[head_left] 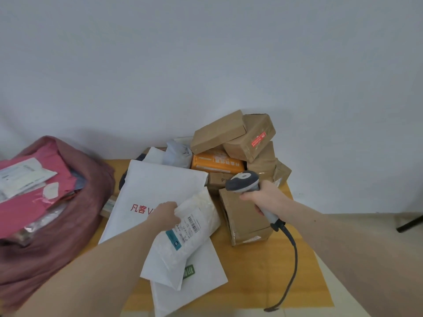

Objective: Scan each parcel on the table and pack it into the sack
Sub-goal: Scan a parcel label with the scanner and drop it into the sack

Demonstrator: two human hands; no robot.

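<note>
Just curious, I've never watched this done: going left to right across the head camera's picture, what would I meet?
Dark red fabric sack holding pink parcels → large white padded mailer with red lettering → left hand gripping a white plastic parcel with a barcode label → right hand holding a grey corded barcode scanner.

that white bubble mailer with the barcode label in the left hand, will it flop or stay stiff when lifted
The mailer looks padded and lumpy, so it will probably sag somewhat rather than stay flat. The left hand grips only its top edge, so the lower end may droop. It seems light; its plastic skin could be slippery.
</note>
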